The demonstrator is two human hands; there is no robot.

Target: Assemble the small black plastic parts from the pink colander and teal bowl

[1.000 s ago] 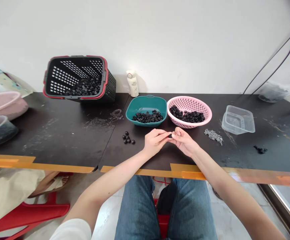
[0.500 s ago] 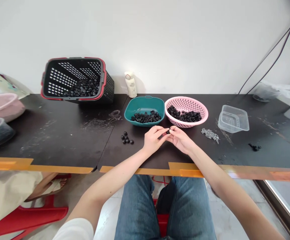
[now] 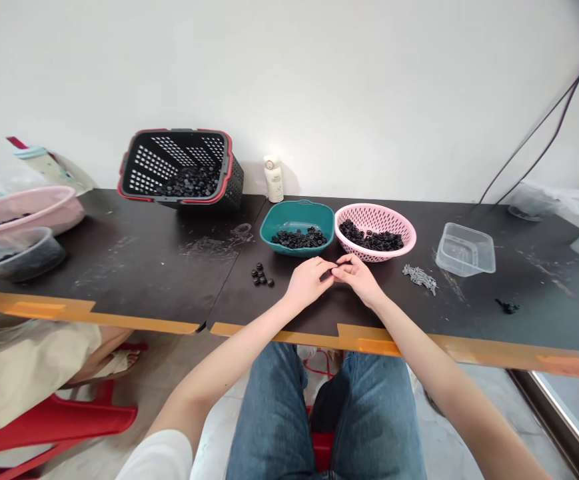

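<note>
My left hand (image 3: 310,280) and my right hand (image 3: 359,279) meet over the table, fingertips pinched together. Between them is a small round black part (image 3: 334,269), mostly covered by the fingers. Left of my left hand lies a small group of black round parts (image 3: 259,275). Just beyond the hands stand a teal basin (image 3: 296,209) and a pink perforated basket (image 3: 403,225), each with many small black pieces inside. A pile of small grey metal pins or screws (image 3: 420,279) lies to the right of my right hand.
A dark basket with a red rim (image 3: 232,173) holds more black parts at the back left, beside a white bottle (image 3: 274,180). A clear plastic box (image 3: 465,257) and a small black clump (image 3: 508,306) are at right. Pink (image 3: 64,207) and grey tubs (image 3: 44,257) stand far left.
The view has turned a little to the left. My fingers have closed further over the black part, which shows less than before. The containers stay in place on the table.
</note>
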